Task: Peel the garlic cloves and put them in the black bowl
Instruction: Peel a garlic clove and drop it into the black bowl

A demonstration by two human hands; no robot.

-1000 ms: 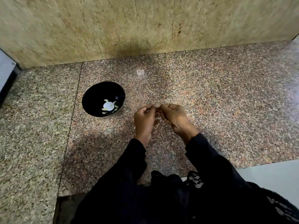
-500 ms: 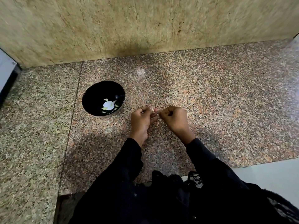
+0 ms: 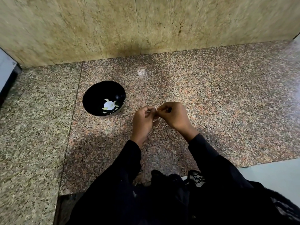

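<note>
Garlic clove (image 3: pixel 155 109) is pinched between the two hands, just above the speckled stone bench (image 3: pixel 211 111). The left hand (image 3: pixel 142 120) and the right hand (image 3: pixel 174 116) are held close together, fingertips curled on the small pale clove. Its skin seems to be picked at, so the peeling step is likely in hand. Next, the skin must be pulled off. Farther off to the left, the black bowl (image 3: pixel 97 95) is seen with a few peeled pieces inside, ready for this one.
</note>
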